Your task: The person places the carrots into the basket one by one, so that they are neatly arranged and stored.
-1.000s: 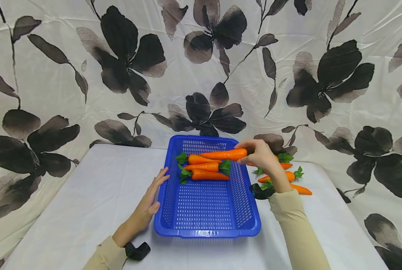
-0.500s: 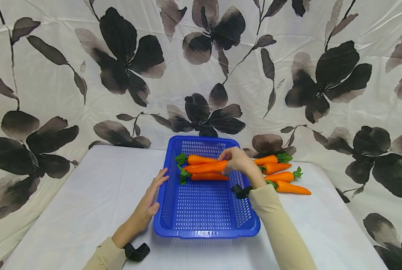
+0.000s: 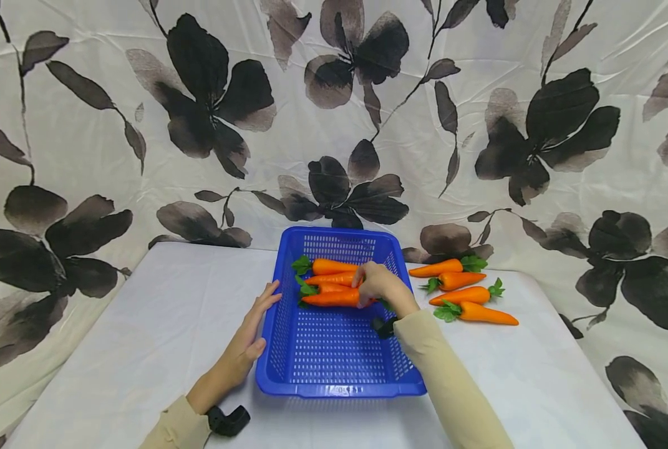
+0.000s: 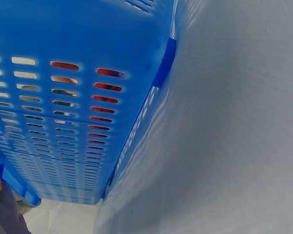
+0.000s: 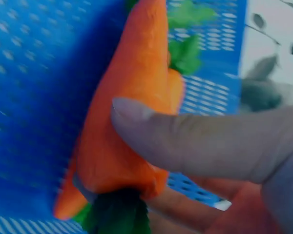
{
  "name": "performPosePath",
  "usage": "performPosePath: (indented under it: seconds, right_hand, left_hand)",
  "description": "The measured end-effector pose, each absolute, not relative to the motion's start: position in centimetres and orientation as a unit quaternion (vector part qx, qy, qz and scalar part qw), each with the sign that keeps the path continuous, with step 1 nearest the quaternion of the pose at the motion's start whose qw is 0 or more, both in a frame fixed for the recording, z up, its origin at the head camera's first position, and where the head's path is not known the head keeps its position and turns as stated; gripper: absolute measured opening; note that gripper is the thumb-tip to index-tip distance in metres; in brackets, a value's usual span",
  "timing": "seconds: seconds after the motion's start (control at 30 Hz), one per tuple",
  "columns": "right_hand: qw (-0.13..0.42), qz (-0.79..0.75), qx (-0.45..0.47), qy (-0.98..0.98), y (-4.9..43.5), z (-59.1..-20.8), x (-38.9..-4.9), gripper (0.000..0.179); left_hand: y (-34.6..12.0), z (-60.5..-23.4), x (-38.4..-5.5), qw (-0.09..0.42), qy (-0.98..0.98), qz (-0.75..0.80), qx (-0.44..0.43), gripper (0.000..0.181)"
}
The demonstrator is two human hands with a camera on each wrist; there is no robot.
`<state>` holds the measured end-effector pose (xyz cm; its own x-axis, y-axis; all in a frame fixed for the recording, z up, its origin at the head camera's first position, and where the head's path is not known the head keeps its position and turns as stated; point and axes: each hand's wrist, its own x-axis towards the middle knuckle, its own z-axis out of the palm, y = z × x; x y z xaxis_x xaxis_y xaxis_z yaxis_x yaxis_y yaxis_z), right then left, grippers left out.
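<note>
My right hand (image 3: 380, 285) is inside the blue plastic basket (image 3: 342, 390), gripping an orange carrot (image 3: 328, 300) near its leafy end. In the right wrist view the thumb presses along the held carrot (image 5: 132, 97), whose green top points toward the bottom; other fingers are behind it. Beside and partly under it lie 3 more carrots, among them the rearmost carrot (image 3: 334, 267). My left hand (image 3: 244, 346) rests against the basket's left side with fingers straight. Carrots show red through slots of the basket wall (image 4: 83, 29) in the left wrist view.
Several carrots with green tops lie in a loose column on the white table (image 3: 115, 349) right of the basket, the nearest being a carrot (image 3: 488, 313). A floral cloth (image 3: 334, 112) hangs behind the table. Black wrist cameras, such as the left one (image 3: 228, 420), are strapped on.
My right hand has carried the carrot from above the basket's right rear rim leftward and down, to the near side of the carrots inside. The left hand has stayed put.
</note>
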<state>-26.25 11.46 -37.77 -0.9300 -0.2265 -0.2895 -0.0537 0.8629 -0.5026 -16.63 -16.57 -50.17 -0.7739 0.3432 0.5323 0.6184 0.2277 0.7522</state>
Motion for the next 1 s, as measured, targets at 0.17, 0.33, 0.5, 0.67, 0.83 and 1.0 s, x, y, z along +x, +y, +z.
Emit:
performPosePath:
  seconds: [0.17, 0.33, 0.5, 0.67, 0.83, 1.0]
  right_hand:
    - [0.173, -0.234, -0.066, 0.954, 11.3, -38.8, -26.1, 0.028]
    - [0.164, -0.233, -0.062, 0.957, 11.3, -39.5, -26.2, 0.029]
    - [0.162, -0.227, -0.061, 0.958, 11.3, -40.1, -26.3, 0.031]
    - [0.153, -0.220, -0.056, 0.962, 11.2, -40.3, -26.3, 0.033]
    - [0.156, -0.221, -0.055, 0.961, 11.2, -40.3, -26.4, 0.033]
    - [0.156, -0.222, -0.066, 0.960, 11.6, -39.8, -26.4, 0.033]
  left_hand:
    - [-16.5, -50.2, -16.5, 0.125, -0.778, -0.535, -0.305, 0.063]
    - [-16.4, -50.2, -16.5, 0.128, -0.779, -0.533, -0.306, 0.063]
    - [-16.5, -50.1, -16.5, 0.126, -0.779, -0.533, -0.305, 0.063]
    - [-16.5, -50.1, -16.5, 0.127, -0.779, -0.532, -0.306, 0.063]
    - [-16.6, -50.1, -16.6, 0.128, -0.776, -0.534, -0.309, 0.064]
    - [-16.5, -50.2, -16.6, 0.130, -0.777, -0.533, -0.310, 0.064]
